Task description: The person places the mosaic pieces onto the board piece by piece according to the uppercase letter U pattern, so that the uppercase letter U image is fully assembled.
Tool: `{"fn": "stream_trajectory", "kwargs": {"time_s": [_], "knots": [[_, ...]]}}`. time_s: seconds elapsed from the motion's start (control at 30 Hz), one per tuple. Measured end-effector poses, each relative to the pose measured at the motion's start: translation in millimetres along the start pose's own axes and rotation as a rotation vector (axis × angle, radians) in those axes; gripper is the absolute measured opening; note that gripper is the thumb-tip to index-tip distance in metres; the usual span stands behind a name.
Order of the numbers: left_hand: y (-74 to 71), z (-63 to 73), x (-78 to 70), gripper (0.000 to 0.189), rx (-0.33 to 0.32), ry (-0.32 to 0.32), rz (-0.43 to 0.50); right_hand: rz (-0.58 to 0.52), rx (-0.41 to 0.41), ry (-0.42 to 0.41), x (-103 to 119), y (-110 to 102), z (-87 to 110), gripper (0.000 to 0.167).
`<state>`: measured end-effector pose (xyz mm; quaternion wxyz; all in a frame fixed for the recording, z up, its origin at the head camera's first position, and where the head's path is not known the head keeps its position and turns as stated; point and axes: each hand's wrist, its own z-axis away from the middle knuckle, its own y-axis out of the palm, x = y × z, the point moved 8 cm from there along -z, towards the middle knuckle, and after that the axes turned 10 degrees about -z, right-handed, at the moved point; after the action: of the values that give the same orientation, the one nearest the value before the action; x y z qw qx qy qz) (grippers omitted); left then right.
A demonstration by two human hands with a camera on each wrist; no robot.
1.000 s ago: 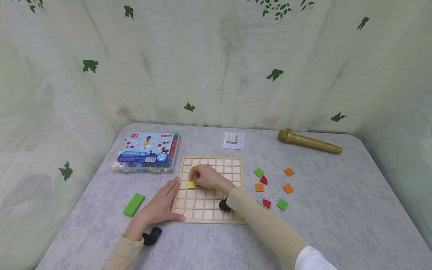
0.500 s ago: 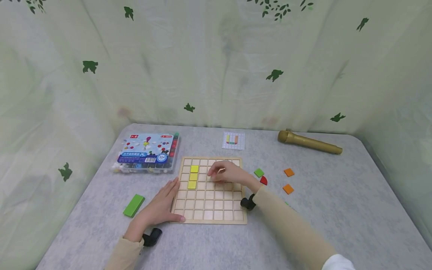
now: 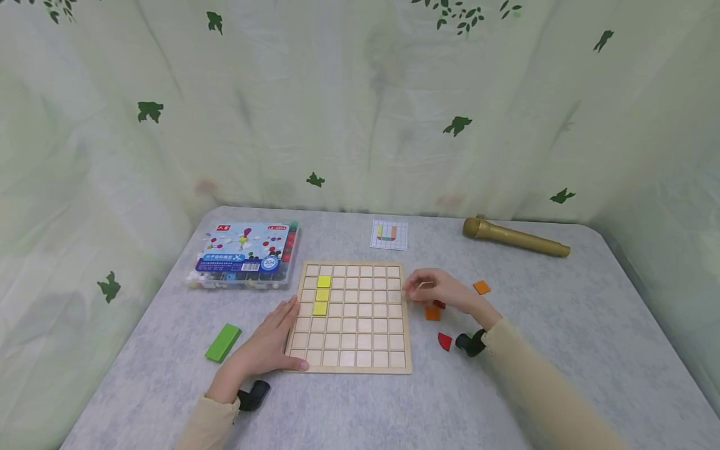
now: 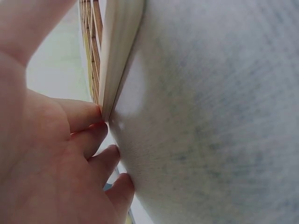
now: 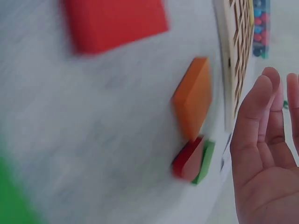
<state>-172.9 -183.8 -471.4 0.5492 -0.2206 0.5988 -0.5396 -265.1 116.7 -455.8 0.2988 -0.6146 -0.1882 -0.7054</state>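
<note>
My left hand (image 3: 265, 342) rests along the left edge of a wooden grid board (image 3: 357, 341), its fingers straight and the thumb at the near corner. Three yellow square tiles (image 3: 322, 294) sit in a column in the board's cells. Just off the board's right edge, my right hand (image 3: 447, 291) hovers with loosely bent fingers and holds nothing. Below it lie an orange square tile (image 3: 432, 314) and a red quarter-round piece (image 3: 444, 341). The right wrist view shows another red piece (image 5: 188, 161) against a green tile (image 5: 205, 162), mostly hidden by the hand in the head view.
A pattern card (image 3: 389, 234) lies behind the board. At the back left stands a clear plastic case (image 3: 244, 256) of small parts, with a green block (image 3: 223, 342) nearer. A gold microphone-shaped object (image 3: 516, 237) lies back right; another orange tile (image 3: 480, 287) is beside my right wrist.
My right hand has left the yellow tiles and moved right, across the board and over the loose pieces. The column of yellow tiles is uncovered. My left hand stays in place.
</note>
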Motion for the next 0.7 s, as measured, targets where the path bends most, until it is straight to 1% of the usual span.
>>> {"fn": "stream_trajectory", "kwargs": {"time_s": [0.13,0.27,0.53,0.7], "knots": [[0.1,-0.3,-0.5,0.120,-0.003,0.006,0.005,0.013,-0.020,0.016,-8,-14,14.7,0.025],[-0.3,0.1,-0.5,0.120,-0.002,0.007,0.006,0.025,-0.015,0.018,-13,-19,26.5,0.024],[-0.6,0.6,0.1,0.119,-0.002,0.012,0.007,-0.004,0.027,0.017,-15,-17,44.4,0.021],[0.3,0.3,0.2,0.119,0.000,0.017,-0.001,-0.020,0.088,-0.026,-15,-11,53.1,0.022]]}}
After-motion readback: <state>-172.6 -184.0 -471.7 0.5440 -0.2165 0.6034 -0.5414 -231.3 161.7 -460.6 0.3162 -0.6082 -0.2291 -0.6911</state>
